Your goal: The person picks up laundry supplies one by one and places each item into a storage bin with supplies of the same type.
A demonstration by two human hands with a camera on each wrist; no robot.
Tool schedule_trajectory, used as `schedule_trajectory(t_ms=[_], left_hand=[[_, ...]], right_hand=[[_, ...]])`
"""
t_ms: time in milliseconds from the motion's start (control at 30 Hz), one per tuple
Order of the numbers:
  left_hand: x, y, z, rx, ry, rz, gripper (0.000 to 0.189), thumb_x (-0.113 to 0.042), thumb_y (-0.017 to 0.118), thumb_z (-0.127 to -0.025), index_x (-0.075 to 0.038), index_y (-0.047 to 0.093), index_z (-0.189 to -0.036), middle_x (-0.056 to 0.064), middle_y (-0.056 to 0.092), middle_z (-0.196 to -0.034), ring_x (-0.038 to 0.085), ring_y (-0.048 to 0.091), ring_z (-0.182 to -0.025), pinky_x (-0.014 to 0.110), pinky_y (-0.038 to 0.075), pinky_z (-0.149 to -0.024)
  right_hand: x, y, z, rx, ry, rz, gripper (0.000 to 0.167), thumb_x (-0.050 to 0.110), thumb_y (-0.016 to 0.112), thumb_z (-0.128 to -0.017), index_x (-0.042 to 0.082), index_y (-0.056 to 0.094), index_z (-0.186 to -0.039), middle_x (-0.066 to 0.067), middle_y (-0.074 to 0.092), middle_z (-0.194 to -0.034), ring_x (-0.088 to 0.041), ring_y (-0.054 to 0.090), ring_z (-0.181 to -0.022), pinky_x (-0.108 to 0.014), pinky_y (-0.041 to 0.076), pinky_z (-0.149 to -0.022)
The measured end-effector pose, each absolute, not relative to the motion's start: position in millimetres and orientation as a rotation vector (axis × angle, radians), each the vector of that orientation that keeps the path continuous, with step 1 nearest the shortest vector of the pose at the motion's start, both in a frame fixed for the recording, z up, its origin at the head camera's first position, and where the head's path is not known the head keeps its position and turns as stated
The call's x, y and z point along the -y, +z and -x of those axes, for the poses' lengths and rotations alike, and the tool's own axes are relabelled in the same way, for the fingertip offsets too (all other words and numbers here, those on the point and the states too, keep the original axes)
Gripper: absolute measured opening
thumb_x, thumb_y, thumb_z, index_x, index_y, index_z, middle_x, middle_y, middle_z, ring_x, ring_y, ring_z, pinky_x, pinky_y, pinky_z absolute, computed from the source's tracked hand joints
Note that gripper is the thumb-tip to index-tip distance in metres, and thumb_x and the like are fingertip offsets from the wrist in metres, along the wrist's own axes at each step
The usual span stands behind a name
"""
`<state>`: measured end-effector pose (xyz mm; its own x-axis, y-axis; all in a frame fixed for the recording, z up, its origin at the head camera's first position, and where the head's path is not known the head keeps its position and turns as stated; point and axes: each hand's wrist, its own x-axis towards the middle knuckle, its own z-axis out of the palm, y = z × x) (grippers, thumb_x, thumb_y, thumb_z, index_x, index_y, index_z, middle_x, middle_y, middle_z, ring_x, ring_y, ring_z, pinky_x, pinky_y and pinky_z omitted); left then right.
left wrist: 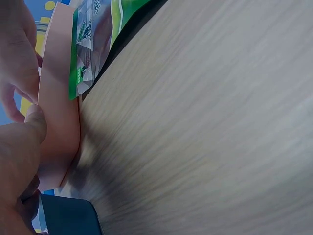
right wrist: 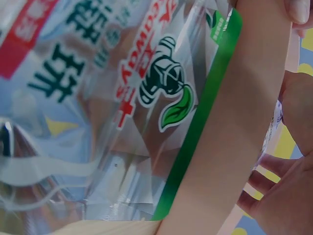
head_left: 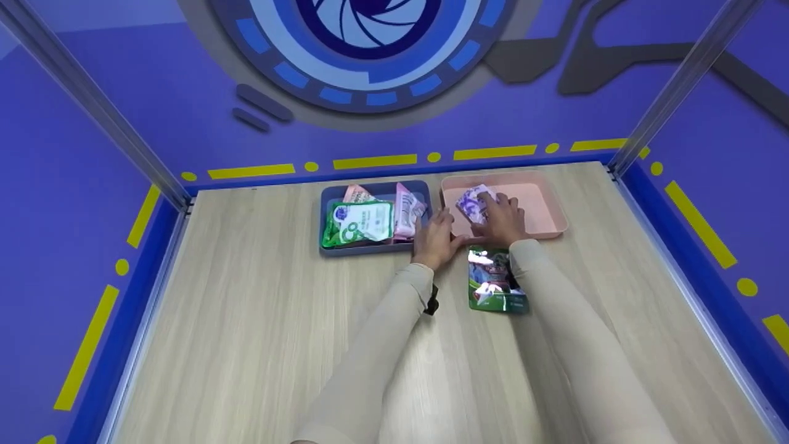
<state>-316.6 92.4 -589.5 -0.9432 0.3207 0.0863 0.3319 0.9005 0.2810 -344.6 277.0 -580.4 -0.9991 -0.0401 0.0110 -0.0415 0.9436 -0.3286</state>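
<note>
In the head view, my right hand (head_left: 502, 222) reaches into the pink tray (head_left: 542, 206) and grips a purple-and-white packet (head_left: 471, 203) between thumb and fingers. The packet lies tilted at the tray's left side, partly hidden by the fingers. My left hand (head_left: 434, 240) holds the near left corner of that same tray, its thumb (left wrist: 35, 122) at the rim in the left wrist view. A shiny green pouch with a clear window (head_left: 493, 280) leans against the tray's front wall, under my right wrist.
Left of the pink tray stands a blue-grey tray (head_left: 363, 250). Inside it are a green-and-white packet (head_left: 363, 222), a pink packet (head_left: 407, 213) and a peach-coloured packet (head_left: 357, 193). Blue-purple panels (head_left: 142, 123) enclose the wooden table (head_left: 259, 320) at the back and sides.
</note>
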Motion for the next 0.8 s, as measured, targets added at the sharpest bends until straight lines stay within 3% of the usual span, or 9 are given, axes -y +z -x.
schedule_trajectory(t_ms=[467,800], left_hand=[[-92.3,-591.1,316.2,3.023,-0.459,0.521,0.055,-0.054,0.062,-0.099,-0.015,0.063,-0.137,0.004,0.043,-0.161,0.023,0.040,-0.148,0.055,0.023,-0.124],[-93.0,-590.3,315.8,3.026,-0.474,0.499,0.053,-0.055,0.062,-0.098,-0.017,0.064,-0.134,0.001,0.043,-0.161,0.021,0.040,-0.148,0.056,0.022,-0.124]], right_hand=[[-281.6,-584.6,342.7,3.145,0.604,-0.036,0.081,0.035,0.080,-0.090,0.018,0.037,-0.157,-0.026,0.047,-0.146,-0.048,0.045,-0.125,-0.068,0.038,-0.104],[-283.7,-582.5,340.1,3.115,0.638,-0.048,0.080,0.034,0.080,-0.090,0.014,0.041,-0.157,-0.029,0.048,-0.146,-0.053,0.046,-0.124,-0.070,0.039,-0.100]])
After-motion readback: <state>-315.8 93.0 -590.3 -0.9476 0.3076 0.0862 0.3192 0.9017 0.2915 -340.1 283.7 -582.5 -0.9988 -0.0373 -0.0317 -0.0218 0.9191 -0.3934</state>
